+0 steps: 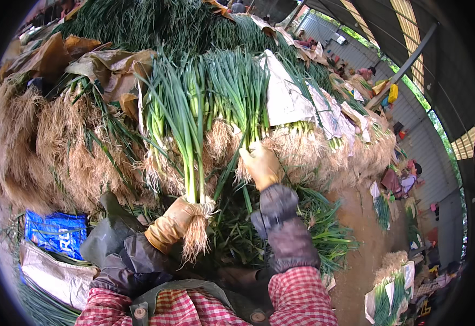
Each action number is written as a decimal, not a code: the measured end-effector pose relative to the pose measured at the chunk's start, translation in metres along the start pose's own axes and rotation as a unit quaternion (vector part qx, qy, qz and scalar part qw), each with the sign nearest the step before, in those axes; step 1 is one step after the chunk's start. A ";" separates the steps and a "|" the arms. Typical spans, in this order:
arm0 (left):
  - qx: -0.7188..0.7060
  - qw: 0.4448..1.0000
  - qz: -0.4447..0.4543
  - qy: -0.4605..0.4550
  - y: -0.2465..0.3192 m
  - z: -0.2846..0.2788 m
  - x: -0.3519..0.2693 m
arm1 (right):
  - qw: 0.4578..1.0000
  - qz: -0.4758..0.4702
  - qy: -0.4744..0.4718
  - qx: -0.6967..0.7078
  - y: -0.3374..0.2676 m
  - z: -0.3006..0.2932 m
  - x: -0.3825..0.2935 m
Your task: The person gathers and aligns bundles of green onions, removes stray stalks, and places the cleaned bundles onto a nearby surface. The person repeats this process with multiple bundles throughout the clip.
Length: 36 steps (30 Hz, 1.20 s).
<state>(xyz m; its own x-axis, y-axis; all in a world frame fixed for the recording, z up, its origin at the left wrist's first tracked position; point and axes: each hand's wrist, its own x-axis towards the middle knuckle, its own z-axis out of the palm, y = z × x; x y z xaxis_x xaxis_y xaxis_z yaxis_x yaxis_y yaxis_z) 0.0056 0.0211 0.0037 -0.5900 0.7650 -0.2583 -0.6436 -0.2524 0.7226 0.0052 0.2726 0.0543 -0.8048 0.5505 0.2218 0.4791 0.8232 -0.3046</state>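
My left hand (176,222), in a tan glove, grips a few green onions (190,167) just above their roots. Their leaves point away from me and the pale, stringy roots (195,240) hang below the fist. Further forward and to the right, my gloved right hand (263,165) closes its thumb and fingers around the lower stems of other green onions (249,110) on the heap. Roots show beneath that hand. Loose green onions (158,118) stand leaning on the heap between brown sacking (119,69) and a white sheet (288,93).
Thick root masses (78,138) line the heap's front edge. Cut leaves (237,232) litter the ground before me. At left lie a blue printed bag (56,234) and a white sack (56,273). Bundled onions (390,293) lie at right; people (408,179) sit near the metal wall.
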 end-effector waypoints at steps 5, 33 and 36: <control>-0.068 0.994 0.055 0.060 -0.008 -0.012 0.012 | 0.964 0.100 -0.085 0.231 -0.013 0.014 0.025; -0.093 0.993 0.045 0.065 -0.014 -0.016 -0.003 | 0.529 0.178 0.206 0.804 0.051 -0.006 -0.112; -0.066 0.995 0.045 0.065 -0.016 -0.016 0.002 | 0.632 0.269 0.054 0.725 0.058 -0.005 -0.125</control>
<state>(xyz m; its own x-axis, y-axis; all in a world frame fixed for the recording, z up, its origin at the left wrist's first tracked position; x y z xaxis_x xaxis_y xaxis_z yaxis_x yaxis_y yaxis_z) 0.0068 0.0174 -0.0187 -0.6999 0.6557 -0.2833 -0.6392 -0.3981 0.6580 0.1353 0.2526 0.0135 -0.5958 0.7676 -0.2364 -0.2139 -0.4353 -0.8745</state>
